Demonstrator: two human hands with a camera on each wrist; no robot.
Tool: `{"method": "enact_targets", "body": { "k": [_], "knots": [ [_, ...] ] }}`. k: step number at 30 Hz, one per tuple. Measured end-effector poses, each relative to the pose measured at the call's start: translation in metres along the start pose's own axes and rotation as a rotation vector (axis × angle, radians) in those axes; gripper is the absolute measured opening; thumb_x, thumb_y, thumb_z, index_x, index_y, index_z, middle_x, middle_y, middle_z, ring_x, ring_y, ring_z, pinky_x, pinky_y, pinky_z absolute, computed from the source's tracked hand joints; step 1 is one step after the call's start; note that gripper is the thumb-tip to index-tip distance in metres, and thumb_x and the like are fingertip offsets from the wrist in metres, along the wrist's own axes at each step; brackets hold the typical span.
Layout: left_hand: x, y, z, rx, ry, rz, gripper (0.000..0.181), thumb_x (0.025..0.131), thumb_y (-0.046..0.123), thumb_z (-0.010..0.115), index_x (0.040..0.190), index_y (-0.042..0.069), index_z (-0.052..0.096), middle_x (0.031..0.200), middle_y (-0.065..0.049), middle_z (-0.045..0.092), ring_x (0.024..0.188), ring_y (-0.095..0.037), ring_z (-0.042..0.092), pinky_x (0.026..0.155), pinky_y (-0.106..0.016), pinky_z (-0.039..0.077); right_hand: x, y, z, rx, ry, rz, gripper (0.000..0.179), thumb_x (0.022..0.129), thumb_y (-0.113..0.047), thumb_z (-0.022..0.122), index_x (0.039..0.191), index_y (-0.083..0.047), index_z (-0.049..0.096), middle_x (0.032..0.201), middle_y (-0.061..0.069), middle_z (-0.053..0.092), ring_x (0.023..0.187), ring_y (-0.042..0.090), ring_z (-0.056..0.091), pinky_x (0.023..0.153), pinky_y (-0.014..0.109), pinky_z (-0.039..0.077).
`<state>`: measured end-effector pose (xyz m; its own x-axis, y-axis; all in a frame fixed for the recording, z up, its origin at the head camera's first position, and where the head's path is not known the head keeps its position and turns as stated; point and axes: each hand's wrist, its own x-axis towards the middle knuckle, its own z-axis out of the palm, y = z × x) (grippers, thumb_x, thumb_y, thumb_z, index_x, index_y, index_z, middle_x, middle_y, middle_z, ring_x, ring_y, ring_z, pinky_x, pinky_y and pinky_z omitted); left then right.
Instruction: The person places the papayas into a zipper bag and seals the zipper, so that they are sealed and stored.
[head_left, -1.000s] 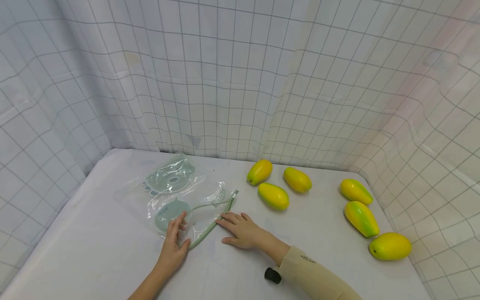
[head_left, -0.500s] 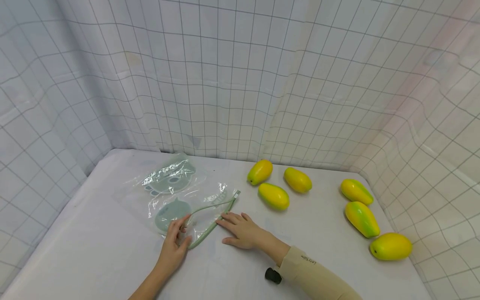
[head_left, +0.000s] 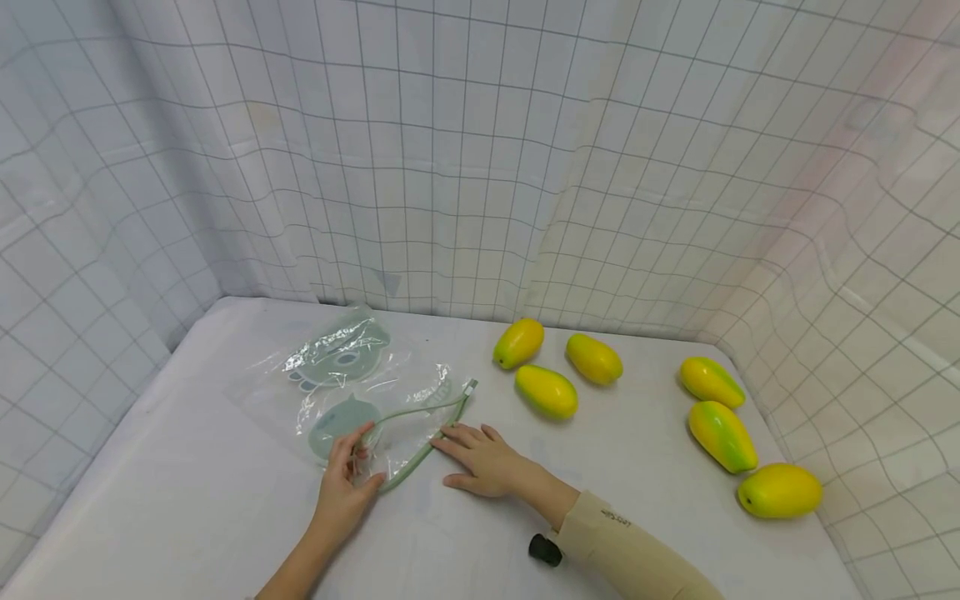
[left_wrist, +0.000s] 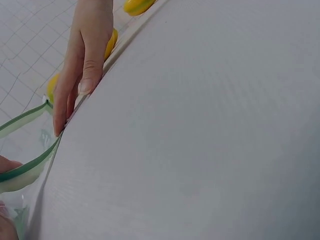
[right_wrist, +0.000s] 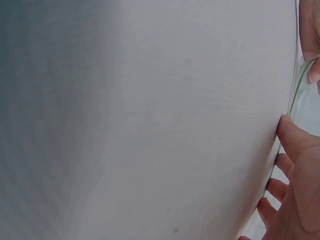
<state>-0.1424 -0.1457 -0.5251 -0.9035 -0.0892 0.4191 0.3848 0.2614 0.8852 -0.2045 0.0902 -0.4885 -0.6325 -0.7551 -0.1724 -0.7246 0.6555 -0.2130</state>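
Observation:
A clear plastic zip bag (head_left: 420,442) with pale green printed shapes lies flat at the left of the table, its green-edged mouth parted toward me. My left hand (head_left: 347,485) holds the near left end of that mouth, fingers curled at the upper edge and thumb at the lower edge. My right hand (head_left: 483,462) lies palm down with straight fingers, fingertips on the lower green edge. A small slider (head_left: 470,387) sits at the mouth's far end. In the left wrist view the parted green edge (left_wrist: 30,162) shows beside the right hand (left_wrist: 82,55).
Three yellow-green papayas, the nearest one (head_left: 547,392) among them, lie right of the bag. More form a row along the right side, the front papaya (head_left: 781,491) closest to me. Gridded white curtains (head_left: 480,208) enclose the white table (head_left: 637,467). A black cylinder (head_left: 545,550) is by my right sleeve.
My left index finger and thumb have shifted slightly along the bag's mouth, which stays parted. The right hand and the papayas keep their places.

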Motion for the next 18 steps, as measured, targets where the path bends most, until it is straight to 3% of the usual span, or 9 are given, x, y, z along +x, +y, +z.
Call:
{"method": "enact_targets", "body": {
  "k": [8, 13, 18],
  "knots": [
    [0.0003, -0.0025, 0.0004, 0.032, -0.014, 0.041, 0.081, 0.059, -0.016, 0.073, 0.132, 0.001, 0.043, 0.092, -0.006, 0.035, 0.074, -0.011, 0.033, 0.063, -0.021, 0.031, 0.0007, 0.0, -0.0006, 0.009, -0.01, 0.006, 0.061, 0.093, -0.049, 0.039, 0.146, -0.028, 0.019, 0.151, -0.001, 0.017, 0.138, 0.018, 0.014, 0.107, 0.051, 0.018],
    [-0.0002, -0.0015, 0.0008, 0.036, -0.021, 0.031, 0.082, 0.058, -0.016, 0.074, 0.132, 0.001, 0.042, 0.093, -0.006, 0.034, 0.074, -0.01, 0.032, 0.063, -0.021, 0.031, 0.0004, -0.0014, -0.0022, 0.002, -0.019, 0.015, 0.061, 0.093, -0.049, 0.039, 0.146, -0.028, 0.019, 0.151, -0.002, 0.017, 0.138, 0.017, 0.014, 0.106, 0.051, 0.018],
    [-0.0003, 0.0073, 0.0016, 0.054, -0.009, 0.061, 0.085, 0.054, -0.022, 0.071, 0.131, -0.005, 0.04, 0.096, -0.01, 0.034, 0.076, -0.013, 0.033, 0.063, -0.022, 0.032, 0.0002, -0.002, -0.0018, 0.004, -0.022, 0.018, 0.061, 0.092, -0.05, 0.039, 0.146, -0.028, 0.019, 0.151, -0.001, 0.017, 0.138, 0.017, 0.015, 0.107, 0.051, 0.018]
  ]
}}
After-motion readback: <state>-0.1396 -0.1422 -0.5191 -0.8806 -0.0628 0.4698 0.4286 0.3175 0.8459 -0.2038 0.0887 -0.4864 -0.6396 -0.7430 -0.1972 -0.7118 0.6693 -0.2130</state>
